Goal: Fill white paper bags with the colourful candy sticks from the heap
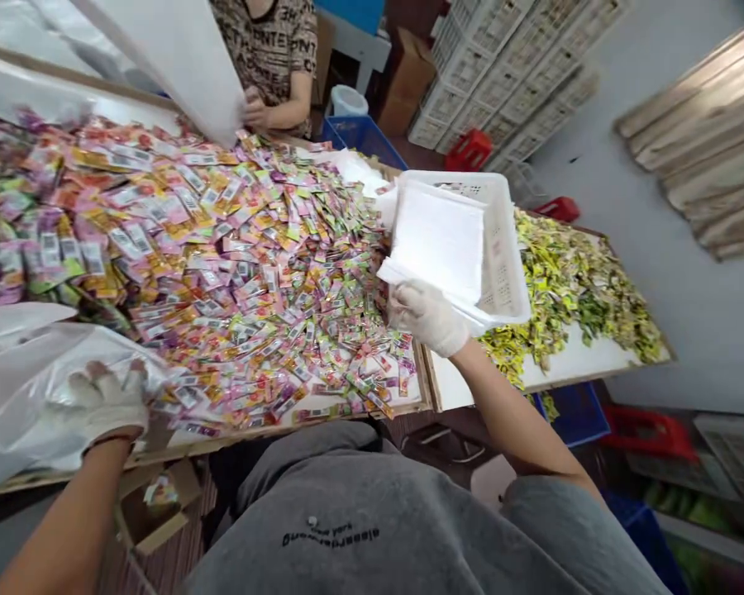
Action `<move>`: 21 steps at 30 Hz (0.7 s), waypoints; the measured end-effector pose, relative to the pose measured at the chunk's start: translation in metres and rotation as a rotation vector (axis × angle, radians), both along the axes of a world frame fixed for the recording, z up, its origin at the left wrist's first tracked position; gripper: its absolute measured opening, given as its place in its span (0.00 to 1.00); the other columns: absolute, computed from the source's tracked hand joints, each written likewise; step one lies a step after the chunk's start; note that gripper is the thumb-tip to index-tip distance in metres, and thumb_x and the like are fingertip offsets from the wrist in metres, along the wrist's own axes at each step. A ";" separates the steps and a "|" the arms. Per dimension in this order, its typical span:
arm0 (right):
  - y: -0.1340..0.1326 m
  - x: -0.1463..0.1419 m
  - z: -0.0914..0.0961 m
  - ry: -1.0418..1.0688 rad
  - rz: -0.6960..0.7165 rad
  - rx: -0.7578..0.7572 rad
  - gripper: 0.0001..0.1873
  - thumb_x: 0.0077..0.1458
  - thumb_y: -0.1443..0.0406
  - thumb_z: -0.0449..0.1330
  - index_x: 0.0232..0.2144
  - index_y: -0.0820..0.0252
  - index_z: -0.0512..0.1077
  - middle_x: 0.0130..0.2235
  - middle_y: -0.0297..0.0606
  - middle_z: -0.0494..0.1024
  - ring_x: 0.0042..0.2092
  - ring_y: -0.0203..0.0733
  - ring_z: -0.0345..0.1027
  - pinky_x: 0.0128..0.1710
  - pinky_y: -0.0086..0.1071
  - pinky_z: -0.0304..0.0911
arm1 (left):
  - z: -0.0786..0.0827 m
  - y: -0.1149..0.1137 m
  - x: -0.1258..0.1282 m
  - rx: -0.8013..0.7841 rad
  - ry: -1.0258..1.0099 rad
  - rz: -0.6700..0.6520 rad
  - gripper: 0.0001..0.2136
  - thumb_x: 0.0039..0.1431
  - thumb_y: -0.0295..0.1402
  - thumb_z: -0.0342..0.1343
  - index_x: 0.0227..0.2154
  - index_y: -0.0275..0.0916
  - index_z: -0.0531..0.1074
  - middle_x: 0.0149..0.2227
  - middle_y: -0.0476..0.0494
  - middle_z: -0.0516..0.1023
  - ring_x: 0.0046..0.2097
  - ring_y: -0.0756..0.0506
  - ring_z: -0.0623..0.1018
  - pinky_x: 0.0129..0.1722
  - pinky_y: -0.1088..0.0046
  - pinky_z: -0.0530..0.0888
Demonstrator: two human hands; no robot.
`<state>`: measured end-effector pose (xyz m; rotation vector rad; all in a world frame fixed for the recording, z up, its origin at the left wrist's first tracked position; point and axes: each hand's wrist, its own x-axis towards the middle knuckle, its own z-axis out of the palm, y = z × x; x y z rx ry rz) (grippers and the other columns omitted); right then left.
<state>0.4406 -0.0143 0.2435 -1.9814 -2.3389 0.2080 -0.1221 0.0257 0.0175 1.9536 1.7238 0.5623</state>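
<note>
My left hand [107,402], in a whitish glove with bare fingertips, lies with fingers spread on a translucent white plastic bag [25,388] at the table's left edge. In a similar glove, my right hand [427,316] curls its fingers at the near edge of a stack of flat white sheets [440,235], perhaps folded bags. That stack rests in a white plastic basket [509,264] with perforated walls. Between my hands spreads a thick heap of small colourful sachets [248,273], pink, orange, green and purple.
Across the table a person [279,58] holds a large white bag [174,58] over the heap. Yellow-green packets [570,289] cover the right-hand table. Stacked white crates [471,66] and red stools [469,150] stand behind. Below are a cardboard box [161,504] and a blue crate [576,413].
</note>
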 end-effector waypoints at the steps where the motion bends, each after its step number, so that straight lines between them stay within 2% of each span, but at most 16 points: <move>1: -0.005 0.017 0.006 -0.035 -0.119 0.064 0.14 0.61 0.70 0.56 0.46 0.63 0.78 0.49 0.52 0.79 0.50 0.53 0.71 0.54 0.43 0.67 | 0.006 -0.001 0.009 0.027 0.078 0.087 0.21 0.53 0.48 0.58 0.44 0.41 0.73 0.59 0.28 0.72 0.70 0.14 0.57 0.51 0.15 0.63; 3: -0.012 0.043 0.014 -0.077 -0.309 0.161 0.14 0.60 0.68 0.59 0.47 0.63 0.77 0.48 0.54 0.78 0.50 0.56 0.71 0.54 0.46 0.67 | 0.023 -0.006 0.031 0.033 0.215 0.172 0.18 0.51 0.46 0.58 0.40 0.40 0.72 0.62 0.26 0.69 0.71 0.11 0.55 0.49 0.15 0.64; 5: -0.014 0.057 0.017 -0.092 -0.381 0.168 0.16 0.61 0.63 0.61 0.50 0.64 0.76 0.50 0.55 0.78 0.51 0.58 0.72 0.54 0.47 0.68 | 0.040 -0.010 0.058 0.015 0.295 0.186 0.13 0.52 0.42 0.56 0.37 0.40 0.71 0.61 0.27 0.71 0.69 0.13 0.61 0.52 0.21 0.68; 7: -0.011 0.059 0.017 -0.144 -0.351 0.086 0.23 0.60 0.60 0.64 0.56 0.64 0.74 0.54 0.55 0.77 0.52 0.59 0.72 0.53 0.46 0.68 | 0.051 -0.011 0.089 -0.033 0.266 0.107 0.12 0.55 0.39 0.53 0.38 0.38 0.73 0.55 0.27 0.74 0.63 0.20 0.71 0.55 0.31 0.73; 9: -0.005 0.054 0.018 -0.250 -0.305 -0.009 0.33 0.56 0.59 0.67 0.61 0.63 0.70 0.57 0.54 0.75 0.53 0.60 0.71 0.51 0.45 0.67 | 0.056 -0.012 0.125 -0.085 0.172 -0.022 0.13 0.57 0.36 0.51 0.41 0.37 0.75 0.49 0.30 0.77 0.56 0.28 0.77 0.58 0.42 0.76; 10: -0.002 0.050 0.020 -0.312 -0.293 -0.037 0.35 0.55 0.61 0.67 0.63 0.62 0.68 0.58 0.54 0.74 0.52 0.60 0.71 0.49 0.44 0.66 | 0.057 -0.013 0.145 -0.100 0.124 -0.083 0.14 0.57 0.35 0.51 0.42 0.37 0.76 0.48 0.33 0.79 0.54 0.32 0.79 0.58 0.49 0.77; 12: 0.004 0.045 0.024 -0.420 -0.282 -0.060 0.33 0.56 0.64 0.64 0.64 0.62 0.67 0.59 0.54 0.73 0.53 0.60 0.71 0.47 0.42 0.64 | 0.059 -0.017 0.185 -0.117 0.018 -0.203 0.16 0.59 0.35 0.51 0.45 0.38 0.77 0.48 0.37 0.81 0.52 0.37 0.80 0.58 0.59 0.78; 14: 0.009 0.043 0.030 -0.488 -0.277 -0.067 0.28 0.59 0.67 0.60 0.62 0.62 0.68 0.58 0.55 0.73 0.53 0.60 0.70 0.46 0.41 0.62 | 0.062 -0.023 0.225 -0.137 -0.097 -0.298 0.16 0.61 0.36 0.52 0.48 0.39 0.79 0.50 0.38 0.82 0.56 0.38 0.80 0.61 0.61 0.77; 16: 0.011 0.044 0.032 -0.510 -0.272 -0.090 0.28 0.61 0.65 0.60 0.63 0.63 0.67 0.56 0.54 0.73 0.53 0.60 0.70 0.46 0.41 0.61 | 0.067 -0.030 0.260 -0.175 -0.208 -0.357 0.18 0.63 0.39 0.53 0.49 0.39 0.80 0.54 0.37 0.83 0.61 0.37 0.78 0.65 0.59 0.74; 19: 0.008 0.044 0.028 -0.522 -0.231 -0.156 0.38 0.60 0.58 0.64 0.69 0.61 0.61 0.57 0.54 0.72 0.51 0.58 0.69 0.46 0.41 0.61 | 0.076 -0.039 0.300 -0.287 -0.379 -0.422 0.21 0.63 0.42 0.55 0.53 0.38 0.80 0.57 0.36 0.83 0.61 0.36 0.79 0.65 0.57 0.75; 21: 0.006 0.040 0.021 -0.546 -0.210 -0.180 0.39 0.62 0.59 0.62 0.72 0.58 0.58 0.59 0.55 0.70 0.51 0.58 0.69 0.46 0.41 0.61 | 0.082 -0.042 0.317 -0.380 -0.485 -0.451 0.23 0.61 0.43 0.57 0.55 0.36 0.80 0.56 0.36 0.83 0.57 0.36 0.82 0.64 0.56 0.76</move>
